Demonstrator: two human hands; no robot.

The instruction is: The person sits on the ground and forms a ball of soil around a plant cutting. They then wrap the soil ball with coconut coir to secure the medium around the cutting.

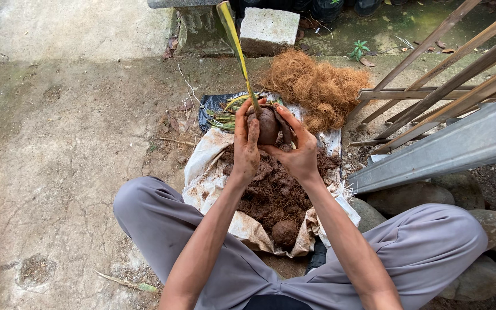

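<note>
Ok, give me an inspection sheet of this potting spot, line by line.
Surface: worn white sack spread on bare concrete ground, heaped with dark soil.
Job's things: soil ball with a long leaf rising from it; a second soil ball on the heap.
Clutter: coconut fibre pile, black bag, concrete block.
Hands: left hand and right hand cup the ball, fingers wrapped round it.
Cables: nothing seen.
Surroundings: wooden slats, metal channel, stones.

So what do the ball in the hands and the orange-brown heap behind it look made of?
The ball looks like packed damp soil: dark brown, matte, smooth, matching the loose soil below. The heap looks like dry coconut-type fibre: wiry, tangled strands, though that is a guess from its look.
</note>
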